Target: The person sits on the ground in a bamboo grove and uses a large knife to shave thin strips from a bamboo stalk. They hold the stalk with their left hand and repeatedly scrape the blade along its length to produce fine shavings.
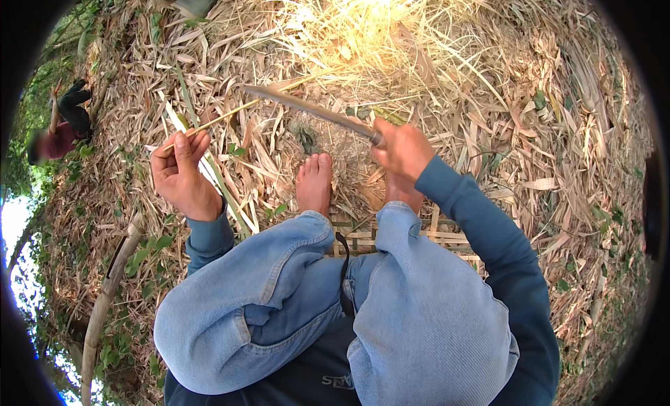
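My left hand (pixel 185 174) pinches a thin yellowish bamboo strip (pixel 227 116) between thumb and fingers. The strip slants up to the right and passes by the blade near its tip. My right hand (pixel 403 152) is closed round the handle of a long knife (pixel 310 108), whose dark, narrow blade points up and to the left, toward the strip. The handle itself is mostly hidden by my fingers. Whether blade and strip touch, I cannot tell. Longer green and white split bamboo pieces (pixel 236 204) lie on the ground just beside my left hand.
A sunlit heap of pale shavings (pixel 349 36) lies ahead of my bare feet (pixel 314 183). Dry leaves cover the ground. Bamboo slats (pixel 447 237) show behind my feet. A wooden pole (pixel 108 301) is at the left, a person (pixel 66 120) farther off, and boots (pixel 190 0) at the top.
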A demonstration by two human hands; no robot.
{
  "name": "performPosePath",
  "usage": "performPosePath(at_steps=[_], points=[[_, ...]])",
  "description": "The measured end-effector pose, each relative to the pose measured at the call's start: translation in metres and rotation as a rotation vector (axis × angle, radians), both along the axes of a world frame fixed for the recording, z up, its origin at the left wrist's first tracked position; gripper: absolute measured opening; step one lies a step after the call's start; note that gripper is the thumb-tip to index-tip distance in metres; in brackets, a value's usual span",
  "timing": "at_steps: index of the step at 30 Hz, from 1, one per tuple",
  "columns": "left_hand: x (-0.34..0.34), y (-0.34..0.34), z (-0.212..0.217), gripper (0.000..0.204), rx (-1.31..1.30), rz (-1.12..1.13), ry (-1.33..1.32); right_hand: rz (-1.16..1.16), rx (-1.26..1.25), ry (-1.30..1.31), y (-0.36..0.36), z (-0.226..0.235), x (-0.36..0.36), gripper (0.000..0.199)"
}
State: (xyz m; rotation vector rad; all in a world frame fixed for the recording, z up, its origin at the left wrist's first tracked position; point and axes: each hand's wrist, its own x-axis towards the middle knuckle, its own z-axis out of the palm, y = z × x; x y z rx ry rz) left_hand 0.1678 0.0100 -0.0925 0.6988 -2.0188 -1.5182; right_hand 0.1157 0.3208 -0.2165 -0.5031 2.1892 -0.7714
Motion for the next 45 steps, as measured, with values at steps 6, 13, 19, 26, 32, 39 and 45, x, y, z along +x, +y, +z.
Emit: performPosePath(at_steps=[6, 13, 19, 26, 32, 39, 45], points=[[0.002, 0.0, -0.004, 0.013, -0.008, -0.039, 0.014, -0.097, 0.037, 0.018, 0.013, -0.024, -0.003, 0.023], [-0.001, 0.004, 0.003, 0.012, -0.045, -0.02, -0.001, -0.098, 0.205, 0.088, 0.031, -0.046, -0.02, 0.024], [0.002, -0.002, 0.002, 0.012, -0.072, -0.005, -0.015, -0.082, 0.121, -0.032, 0.021, -0.011, -0.008, 0.027], [0.0, -0.002, 0.005, 0.014, -0.085, -0.037, 0.023, -0.175, -0.105, -0.104, 0.023, 0.004, 0.002, 0.053], [-0.007, -0.003, 0.005, 0.012, -0.052, 0.011, 0.025, -0.092, -0.156, -0.126, -0.002, 0.022, 0.012, 0.054], [0.002, -0.009, -0.002, 0.011, -0.012, 0.024, -0.026, -0.079, -0.078, -0.012, 0.003, 0.012, 0.004, 0.056], [-0.004, -0.006, 0.0, 0.011, 0.003, 0.022, -0.02, -0.295, 0.038, -0.075, 0.018, -0.042, -0.009, 0.066]])
